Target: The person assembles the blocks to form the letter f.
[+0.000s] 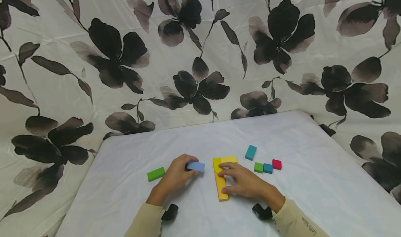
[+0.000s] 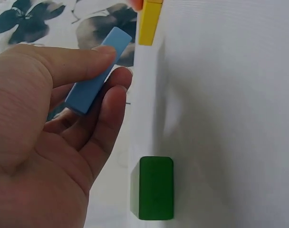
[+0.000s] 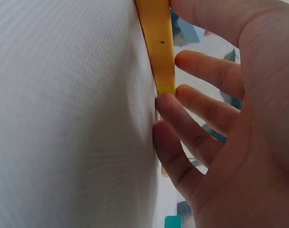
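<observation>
In the head view my left hand point(image 1: 176, 174) pinches a light blue block point(image 1: 196, 166) between thumb and fingers. The left wrist view shows this block point(image 2: 94, 76) tilted above the white table, its far end poking out past the thumb. My right hand point(image 1: 245, 181) rests over several yellow blocks laid end to end in an L shape. Its thumb and fingertips touch the long yellow block point(image 1: 219, 185), fingers only slightly bent. A brighter yellow block point(image 1: 231, 158) forms the top arm of the L, partly behind the fingers.
Left of my left hand lies a green block point(image 1: 156, 174). On the right are a teal block point(image 1: 250, 152), a small green cube point(image 1: 258, 167), a blue cube point(image 1: 267, 168) and a red cube point(image 1: 277, 164). A floral cloth point(image 1: 194, 132) hangs behind the white table point(image 1: 125, 153).
</observation>
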Demonstrator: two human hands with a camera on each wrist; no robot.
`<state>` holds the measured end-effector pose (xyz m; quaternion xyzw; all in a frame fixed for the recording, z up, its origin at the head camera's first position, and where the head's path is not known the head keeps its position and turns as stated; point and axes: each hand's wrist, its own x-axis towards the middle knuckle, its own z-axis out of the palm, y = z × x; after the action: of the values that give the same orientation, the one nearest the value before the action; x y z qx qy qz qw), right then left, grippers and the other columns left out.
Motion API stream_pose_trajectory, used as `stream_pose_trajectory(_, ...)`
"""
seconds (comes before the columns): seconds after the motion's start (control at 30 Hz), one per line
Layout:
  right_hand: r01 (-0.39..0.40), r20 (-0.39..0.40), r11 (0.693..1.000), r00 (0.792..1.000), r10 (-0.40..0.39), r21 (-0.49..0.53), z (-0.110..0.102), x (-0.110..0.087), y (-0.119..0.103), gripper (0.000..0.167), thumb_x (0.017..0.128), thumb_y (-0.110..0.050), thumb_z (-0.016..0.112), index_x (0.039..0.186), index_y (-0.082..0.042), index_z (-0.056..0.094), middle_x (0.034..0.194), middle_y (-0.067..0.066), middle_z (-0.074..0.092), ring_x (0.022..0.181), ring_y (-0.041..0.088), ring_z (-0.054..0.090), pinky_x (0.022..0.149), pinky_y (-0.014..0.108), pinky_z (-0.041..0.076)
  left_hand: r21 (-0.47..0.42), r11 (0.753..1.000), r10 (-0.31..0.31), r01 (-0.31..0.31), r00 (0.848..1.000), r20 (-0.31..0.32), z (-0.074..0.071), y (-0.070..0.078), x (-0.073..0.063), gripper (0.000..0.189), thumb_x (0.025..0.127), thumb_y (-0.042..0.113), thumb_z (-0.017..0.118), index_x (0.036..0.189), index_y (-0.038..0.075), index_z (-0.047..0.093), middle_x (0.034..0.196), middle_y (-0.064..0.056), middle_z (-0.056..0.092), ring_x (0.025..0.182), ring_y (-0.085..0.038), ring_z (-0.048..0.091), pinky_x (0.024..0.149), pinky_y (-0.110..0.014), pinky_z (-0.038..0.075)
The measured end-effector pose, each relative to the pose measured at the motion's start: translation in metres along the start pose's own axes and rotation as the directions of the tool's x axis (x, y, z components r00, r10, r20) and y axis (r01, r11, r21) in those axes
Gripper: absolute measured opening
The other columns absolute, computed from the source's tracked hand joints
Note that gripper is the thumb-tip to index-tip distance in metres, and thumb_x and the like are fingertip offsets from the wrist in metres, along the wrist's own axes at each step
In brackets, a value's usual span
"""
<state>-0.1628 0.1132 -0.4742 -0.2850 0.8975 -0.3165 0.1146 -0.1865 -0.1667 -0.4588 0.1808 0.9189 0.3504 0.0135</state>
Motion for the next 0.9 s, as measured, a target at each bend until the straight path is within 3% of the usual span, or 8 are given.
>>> stream_pose_trajectory(0.23, 0.004, 0.000, 1.000, 1.000, -0.004, 0.001, 0.002, 0.003, 0.000, 0.051, 0.088, -0.050, 0.074, 0.132, -0.024, 0.067, 0.152, -0.005, 0.044, 0.140, 0.025, 0.038, 0.113, 0.054, 0.032, 0.004, 0.999, -0.035, 0.035, 0.999, -0.001, 0.000, 0.004, 0.010, 0.033, 0.087, 0.012, 0.079, 0.119, 0.013, 0.069, 0.113, -0.002, 0.064, 0.097, -0.017, 0.058, 0.091, -0.038, 0.052)
stream_pose_trajectory(0.63, -0.001, -0.006, 1.000, 1.000, 0.001, -0.011, 0.002, 0.003, -0.001, 0.051, 0.088, -0.049, 0.075, 0.132, -0.024, 0.067, 0.152, -0.005, 0.044, 0.140, 0.025, 0.038, 0.113, 0.055, 0.032, -0.001, 0.999, -0.034, 0.034, 0.999, -0.009, 0.010, 0.007, 0.018, 0.034, 0.087, 0.016, 0.080, 0.119, 0.011, 0.071, 0.105, -0.001, 0.065, 0.090, -0.017, 0.057, 0.085, -0.035, 0.053)
stream_pose_trajectory(0.8, -0.009, -0.002, 1.000, 1.000, 0.009, -0.003, 0.000, 0.001, -0.003, 0.051, 0.088, -0.048, 0.075, 0.132, -0.023, 0.067, 0.152, -0.004, 0.044, 0.140, 0.026, 0.038, 0.112, 0.055, 0.033, -0.009, 0.999, -0.053, 0.053, 0.999, -0.003, 0.012, 0.006, 0.020, 0.032, 0.088, 0.017, 0.079, 0.119, 0.012, 0.071, 0.110, -0.002, 0.066, 0.096, -0.017, 0.058, 0.091, -0.038, 0.052)
stream_pose_trajectory(0.9, -0.013, 0.001, 1.000, 1.000, 0.013, 0.002, -0.001, 0.000, -0.003, 0.051, 0.088, -0.048, 0.075, 0.132, -0.023, 0.067, 0.152, -0.004, 0.044, 0.140, 0.026, 0.038, 0.112, 0.056, 0.032, -0.038, 0.996, -0.078, 0.078, 0.997, -0.003, 0.015, 0.005, 0.021, 0.031, 0.088, 0.018, 0.079, 0.118, 0.013, 0.071, 0.111, -0.002, 0.067, 0.094, -0.018, 0.058, 0.087, -0.036, 0.053)
